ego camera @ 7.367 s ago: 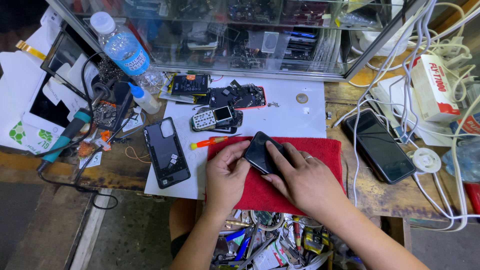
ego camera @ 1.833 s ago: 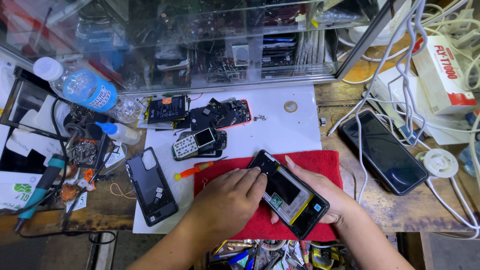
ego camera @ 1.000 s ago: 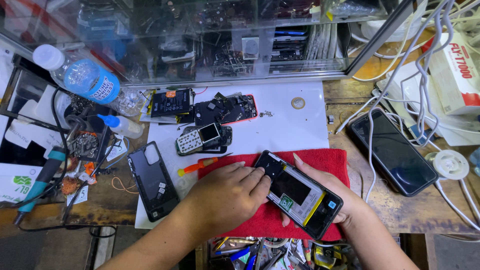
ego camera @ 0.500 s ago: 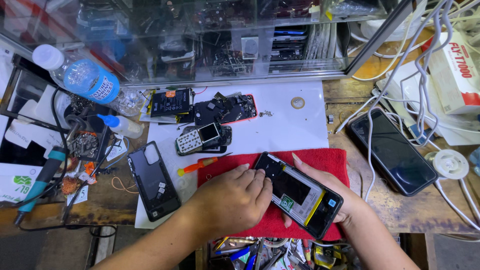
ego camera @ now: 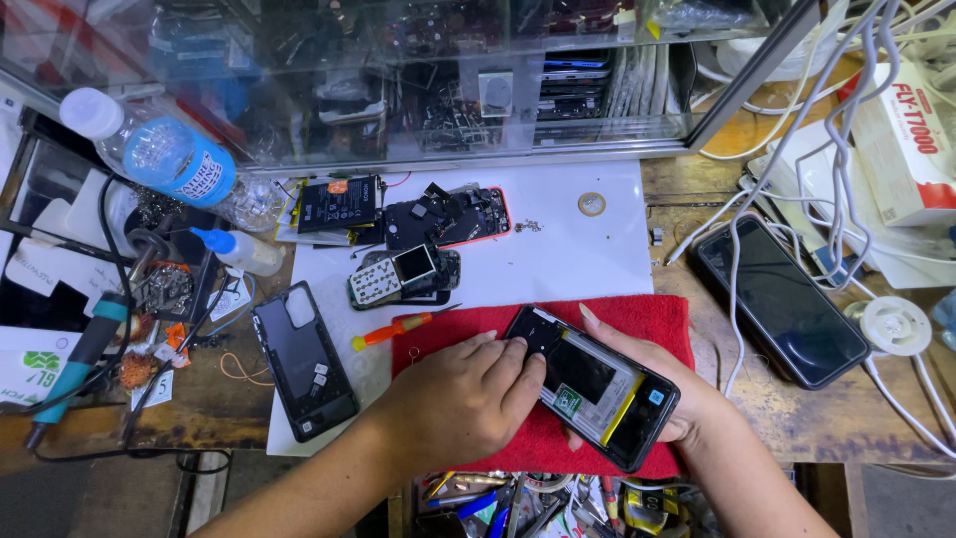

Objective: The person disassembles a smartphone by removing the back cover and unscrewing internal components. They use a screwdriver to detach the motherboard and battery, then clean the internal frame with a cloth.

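Observation:
An opened black smartphone (ego camera: 596,387), back cover off with its battery and inner parts showing, lies tilted over a red cloth (ego camera: 647,317). My right hand (ego camera: 665,391) cradles it from underneath, fingers wrapped around its edges. My left hand (ego camera: 460,401) rests on the cloth with its fingertips pressing at the phone's upper-left corner. Whether a small tool sits between those fingers is not visible.
A detached black back cover (ego camera: 303,360), an orange-handled screwdriver (ego camera: 395,328), a small keypad phone (ego camera: 402,276) and dismantled phone parts (ego camera: 446,215) lie on white paper (ego camera: 578,249). A water bottle (ego camera: 164,154) and soldering iron (ego camera: 75,366) sit left. Another phone (ego camera: 780,300) and cables lie right. A glass cabinet (ego camera: 418,90) stands behind.
Over the earlier frames my hands turned the phone from closed and face-down to open with its insides up. In the last second my left fingertips crept slightly toward the phone's top corner.

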